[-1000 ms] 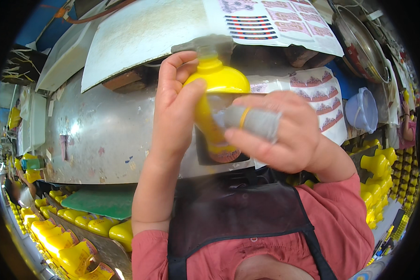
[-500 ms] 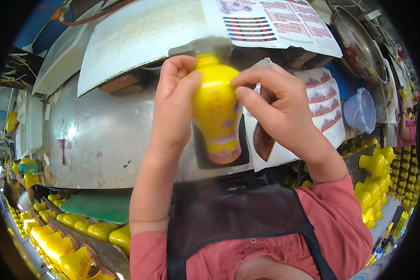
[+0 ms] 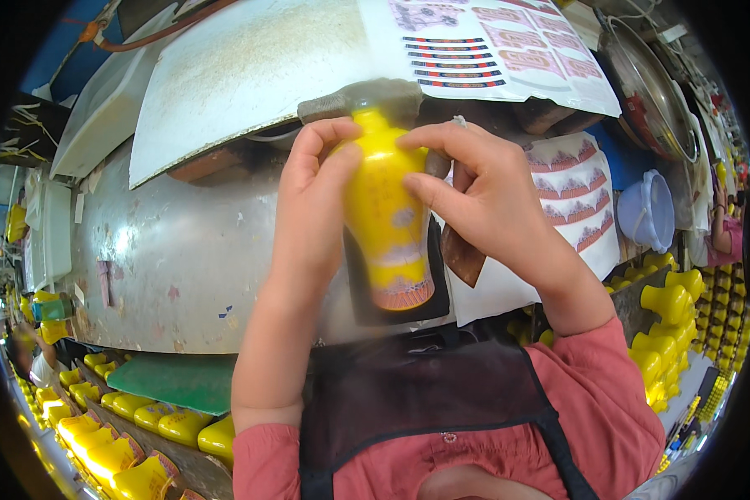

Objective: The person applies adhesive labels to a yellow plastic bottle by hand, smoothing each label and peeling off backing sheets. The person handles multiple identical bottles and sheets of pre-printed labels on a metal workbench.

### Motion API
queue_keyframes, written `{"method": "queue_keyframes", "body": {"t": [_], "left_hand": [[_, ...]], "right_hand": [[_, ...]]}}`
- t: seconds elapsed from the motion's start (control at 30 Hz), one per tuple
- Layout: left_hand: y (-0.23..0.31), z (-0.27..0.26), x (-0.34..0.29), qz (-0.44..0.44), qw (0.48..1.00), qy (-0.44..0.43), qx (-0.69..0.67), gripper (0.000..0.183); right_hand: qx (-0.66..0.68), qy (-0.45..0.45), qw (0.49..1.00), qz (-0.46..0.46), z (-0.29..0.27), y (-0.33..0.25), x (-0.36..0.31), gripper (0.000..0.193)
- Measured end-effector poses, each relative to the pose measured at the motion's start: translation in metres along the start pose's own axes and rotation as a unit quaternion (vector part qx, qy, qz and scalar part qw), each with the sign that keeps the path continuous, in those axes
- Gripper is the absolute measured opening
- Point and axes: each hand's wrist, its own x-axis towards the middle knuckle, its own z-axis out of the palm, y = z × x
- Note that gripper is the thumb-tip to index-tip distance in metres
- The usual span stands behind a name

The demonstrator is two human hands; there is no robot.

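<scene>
A glossy yellow vase [image 3: 383, 187] lies in front of me with its neck pointing away. Pale purple flowers and small markings run down its body, and a pink-purple patterned band rings the foot. Its lower part rests over a black pad [image 3: 362, 308], while a folded grey cloth [image 3: 400, 97] sits at the neck. My left hand [image 3: 312, 179] is closed, thumb and bent fingers against the left shoulder. My right hand [image 3: 483, 179] grips the right shoulder between forefinger and thumb. Under my right palm shows a brown flat blade-like piece [image 3: 462, 257]; whether I hold it is unclear.
Patterned decal sheets [image 3: 571, 196] lie to the right on the metal table [image 3: 175, 258], with a white board [image 3: 250, 71] behind. A pale blue bucket [image 3: 644, 212] and metal pan [image 3: 654, 92] stand at right. Rows of yellow vases [image 3: 183, 421] line both sides below.
My right fingers have shifted inward over the vase's shoulder, and the thumb sits on its side. The vase appears slightly lower in view. My left hand keeps its hold.
</scene>
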Motion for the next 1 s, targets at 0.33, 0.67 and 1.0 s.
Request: {"method": "queue_keyframes", "body": {"t": [0.33,0.67,1.0], "left_hand": [[0.007,0.008,0.0,-0.018,1.0,0.007,-0.018,0.03],[0.01,0.005,0.006,-0.032,0.999,-0.003,0.025,0.029],[0.014,0.006,0.008,-0.063,0.998,-0.004,0.008,0.027]], "right_hand": [[-0.024,-0.024,0.995,-0.09,-0.004,0.009,0.005,0.036],[-0.006,-0.035,0.997,-0.07,-0.002,0.013,0.002,0.038],[-0.021,-0.046,0.995,-0.082,-0.005,0.006,0.005,0.039]]}}
